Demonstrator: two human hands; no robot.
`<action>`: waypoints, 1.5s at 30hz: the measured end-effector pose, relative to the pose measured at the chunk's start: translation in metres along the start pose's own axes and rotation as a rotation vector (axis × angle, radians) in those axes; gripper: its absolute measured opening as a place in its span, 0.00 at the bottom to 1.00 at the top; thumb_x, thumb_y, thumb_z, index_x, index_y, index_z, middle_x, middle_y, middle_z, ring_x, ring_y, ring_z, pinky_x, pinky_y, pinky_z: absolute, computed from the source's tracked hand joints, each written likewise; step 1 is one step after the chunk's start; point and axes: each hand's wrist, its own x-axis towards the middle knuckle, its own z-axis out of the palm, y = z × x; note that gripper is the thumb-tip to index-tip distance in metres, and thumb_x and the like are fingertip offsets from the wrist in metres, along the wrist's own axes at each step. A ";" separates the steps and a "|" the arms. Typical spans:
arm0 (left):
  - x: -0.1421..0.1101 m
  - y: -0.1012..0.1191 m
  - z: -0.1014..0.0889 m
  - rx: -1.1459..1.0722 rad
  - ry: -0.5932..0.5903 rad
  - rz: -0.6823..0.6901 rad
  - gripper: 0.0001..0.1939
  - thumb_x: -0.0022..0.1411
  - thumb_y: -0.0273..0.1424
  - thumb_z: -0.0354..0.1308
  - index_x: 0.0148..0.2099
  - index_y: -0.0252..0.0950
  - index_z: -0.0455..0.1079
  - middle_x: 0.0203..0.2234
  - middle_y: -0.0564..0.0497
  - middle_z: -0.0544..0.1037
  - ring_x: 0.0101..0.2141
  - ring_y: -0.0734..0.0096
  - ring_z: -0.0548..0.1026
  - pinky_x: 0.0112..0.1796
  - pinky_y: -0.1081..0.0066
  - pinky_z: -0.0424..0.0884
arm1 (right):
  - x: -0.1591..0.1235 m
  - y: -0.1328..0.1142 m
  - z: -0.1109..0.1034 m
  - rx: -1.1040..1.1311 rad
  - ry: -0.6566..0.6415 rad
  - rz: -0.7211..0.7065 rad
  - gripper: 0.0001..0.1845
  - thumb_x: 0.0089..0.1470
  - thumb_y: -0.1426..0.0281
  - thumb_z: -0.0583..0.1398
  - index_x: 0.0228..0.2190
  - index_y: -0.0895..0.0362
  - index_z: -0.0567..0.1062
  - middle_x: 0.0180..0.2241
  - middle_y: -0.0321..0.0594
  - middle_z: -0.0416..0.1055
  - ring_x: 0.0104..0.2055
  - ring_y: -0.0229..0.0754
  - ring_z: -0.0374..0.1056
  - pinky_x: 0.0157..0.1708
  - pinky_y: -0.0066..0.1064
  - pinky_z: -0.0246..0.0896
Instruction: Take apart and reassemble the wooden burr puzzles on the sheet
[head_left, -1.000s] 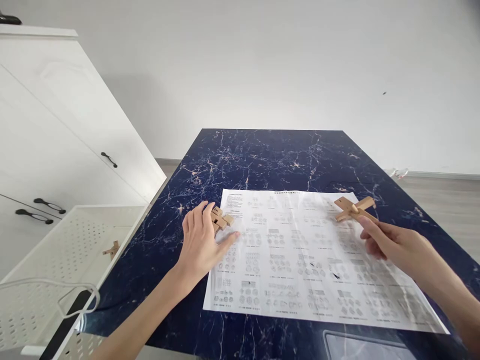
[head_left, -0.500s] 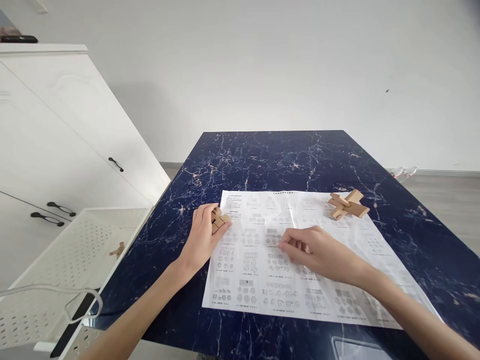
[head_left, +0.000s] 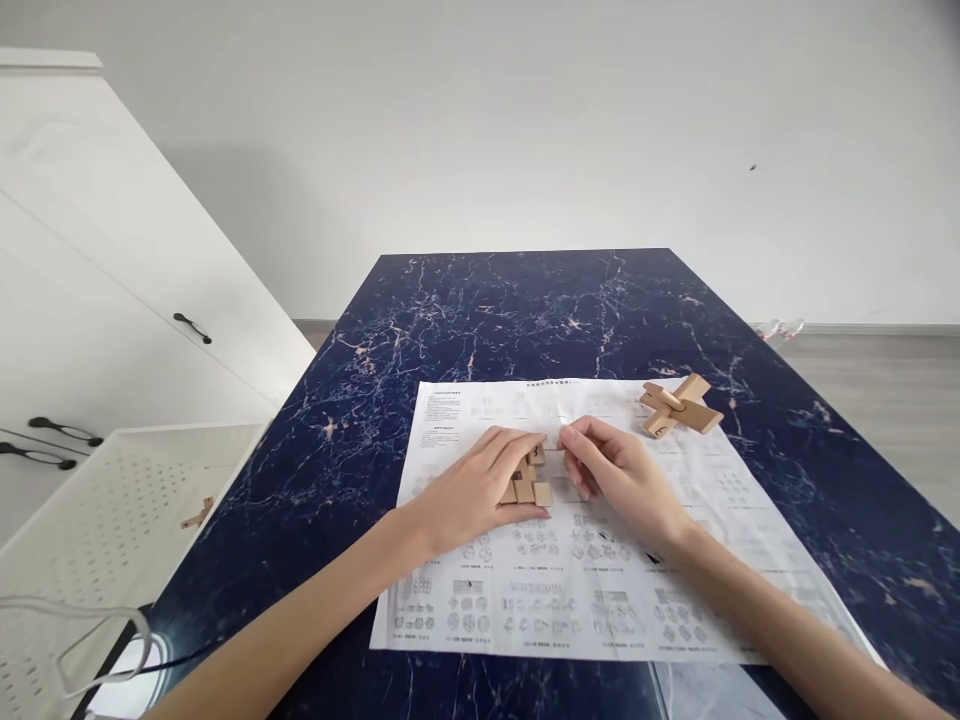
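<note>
My left hand [head_left: 480,490] is curled around a small wooden block puzzle [head_left: 531,483] that rests on the middle of a white printed sheet [head_left: 585,590]. My right hand [head_left: 619,475] is beside it, fingers bent and pinching at the puzzle's right side. A second wooden puzzle, cross-shaped [head_left: 679,405], lies by itself on the sheet's far right corner, apart from both hands. The sheet lies on a dark blue marbled table [head_left: 525,310].
A white perforated tray [head_left: 90,530] stands left of the table with a small wooden piece [head_left: 199,514] in it. White cabinets with black handles [head_left: 191,327] rise behind it. A white cable [head_left: 97,630] loops at the lower left.
My left hand has carried the block puzzle from the sheet's left edge to its middle. My right hand let go of the cross puzzle and came left to meet it.
</note>
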 end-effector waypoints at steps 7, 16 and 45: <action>-0.010 -0.012 -0.007 0.060 0.015 -0.085 0.52 0.58 0.59 0.71 0.74 0.43 0.56 0.66 0.38 0.67 0.66 0.39 0.67 0.63 0.40 0.70 | -0.003 0.000 0.004 -0.108 -0.026 -0.003 0.24 0.69 0.46 0.59 0.32 0.53 0.71 0.21 0.32 0.69 0.22 0.37 0.60 0.23 0.30 0.55; -0.014 -0.030 -0.031 -0.018 -0.016 -0.093 0.35 0.57 0.51 0.75 0.62 0.45 0.73 0.55 0.44 0.74 0.57 0.47 0.73 0.59 0.46 0.74 | -0.007 0.002 0.007 -0.220 0.009 -0.033 0.22 0.72 0.49 0.56 0.32 0.52 0.70 0.22 0.32 0.68 0.22 0.37 0.59 0.22 0.31 0.53; -0.007 -0.026 -0.036 -1.547 0.164 -0.505 0.31 0.74 0.56 0.55 0.29 0.35 0.63 0.23 0.57 0.60 0.18 0.82 0.51 0.16 0.80 0.54 | -0.001 0.008 -0.015 -0.480 -0.078 -0.365 0.32 0.60 0.59 0.71 0.61 0.46 0.70 0.58 0.49 0.68 0.53 0.55 0.73 0.56 0.54 0.74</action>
